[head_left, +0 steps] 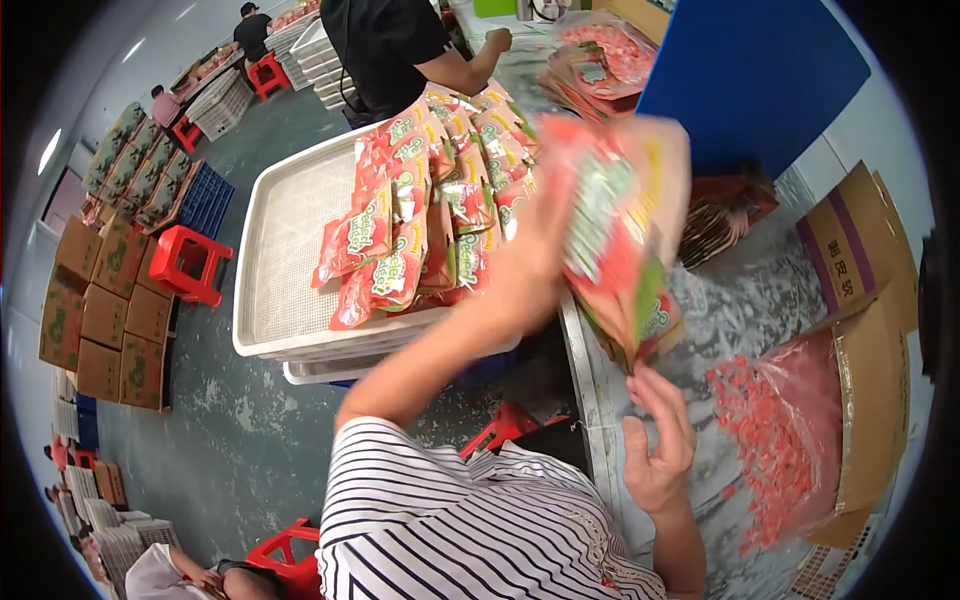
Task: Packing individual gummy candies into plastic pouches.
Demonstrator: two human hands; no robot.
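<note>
My left hand [537, 255], blurred by motion, is closed on a few red-and-green candy pouches [610, 215] above the table's left edge. The pouches are blurred and partly overlap, so I cannot tell how many there are. My right hand [660, 440] is below them, fingers stretched and thumb apart, its fingertips at the bottom corner of the pouches. Left of my left hand, rows of filled candy pouches [400, 255] lie in a white mesh tray [290, 225], leaning on each other. Loose red candies [760, 440] spill onto the grey table [735, 310] right of my right hand.
A cardboard box [875, 390] with a clear plastic liner lies at the table's right. A blue panel [760, 80] stands behind, with a stack of pouches [725, 215] beside it. A co-worker in black [390, 50] works beyond the tray. Red stools [190, 265] and stacked cartons [110, 310] stand left.
</note>
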